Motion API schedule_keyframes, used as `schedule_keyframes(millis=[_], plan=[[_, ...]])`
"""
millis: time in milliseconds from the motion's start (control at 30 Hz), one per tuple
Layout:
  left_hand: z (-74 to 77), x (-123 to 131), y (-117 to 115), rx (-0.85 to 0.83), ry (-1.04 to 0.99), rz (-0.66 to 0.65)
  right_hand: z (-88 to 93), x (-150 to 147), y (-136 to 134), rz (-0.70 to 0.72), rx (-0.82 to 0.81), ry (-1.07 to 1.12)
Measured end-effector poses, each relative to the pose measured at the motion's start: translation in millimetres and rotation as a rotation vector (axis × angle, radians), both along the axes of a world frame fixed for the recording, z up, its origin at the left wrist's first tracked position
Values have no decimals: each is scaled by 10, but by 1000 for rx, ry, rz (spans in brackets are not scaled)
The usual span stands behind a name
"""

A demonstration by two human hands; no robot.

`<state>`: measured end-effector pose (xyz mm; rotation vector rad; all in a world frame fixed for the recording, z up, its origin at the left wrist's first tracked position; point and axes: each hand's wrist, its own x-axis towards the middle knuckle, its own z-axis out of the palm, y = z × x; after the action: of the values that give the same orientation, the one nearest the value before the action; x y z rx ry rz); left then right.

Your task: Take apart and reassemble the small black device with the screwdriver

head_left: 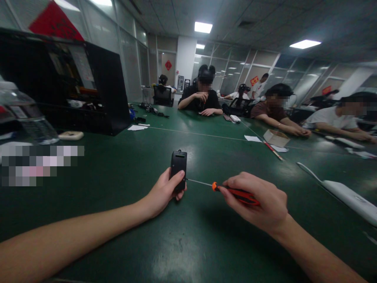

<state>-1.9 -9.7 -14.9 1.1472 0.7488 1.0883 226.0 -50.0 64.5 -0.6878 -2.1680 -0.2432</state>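
Observation:
My left hand (pixel 169 186) is closed around a small black rectangular device (pixel 178 162), with the thumb pressed on its face. The device stands roughly upright above the table, showing a slot near its top and a small loop on its top end. My right hand (pixel 259 198) grips a screwdriver (pixel 235 192) with a red and black handle and an orange collar. Its thin metal shaft points left, and the tip is at the device's right side. Whether the tip sits in a screw is too small to tell.
The green table (pixel 118 243) stretches ahead. An open black computer case (pixel 108 86) and a water bottle (pixel 32 118) stand on the left. A cardboard box (pixel 276 138) and a white power bank (pixel 350 198) with a cable lie on the right. Several people sit around the table.

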Motion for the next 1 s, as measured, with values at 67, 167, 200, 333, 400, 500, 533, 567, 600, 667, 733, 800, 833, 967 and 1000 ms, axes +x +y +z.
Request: schedule_keyframes(millis=[67,167,200,333,400,500,533,567,600,667,733,800,833,967,1000], plan=[[-3,-3,4,9,11,8,-3,-11,6,-5,-5,-10],[-9,-8,9,33,34,12,-6,-13,17,-12,-20,-7],[-13,-11,12,45,44,13,-8,-12,20,-13,-29,-11],[-40,-29,35,87,94,43,-25,-9,27,5,-45,-36],[-50,-41,55,94,112,65,-44,-11,35,32,-16,-63],[-59,-58,88,100,130,101,-77,-16,54,49,19,-121],[-60,-62,98,104,136,112,-87,-17,62,42,18,-135],[-61,-66,105,109,141,119,-95,-17,70,33,14,-145],[-61,-68,111,114,147,122,-101,-17,78,24,12,-148],[-58,-70,115,126,160,123,-104,-15,91,12,15,-148],[-47,-76,118,151,185,126,-92,-15,97,-5,-1,-150],[-28,-95,128,186,222,146,-75,-26,99,-42,-87,-140],[-16,-111,139,208,248,166,-72,-37,99,-67,-163,-124],[40,-213,206,313,429,315,-164,-132,112,-126,-693,-15],[54,-241,222,355,489,345,-220,-167,117,-112,-882,31]])
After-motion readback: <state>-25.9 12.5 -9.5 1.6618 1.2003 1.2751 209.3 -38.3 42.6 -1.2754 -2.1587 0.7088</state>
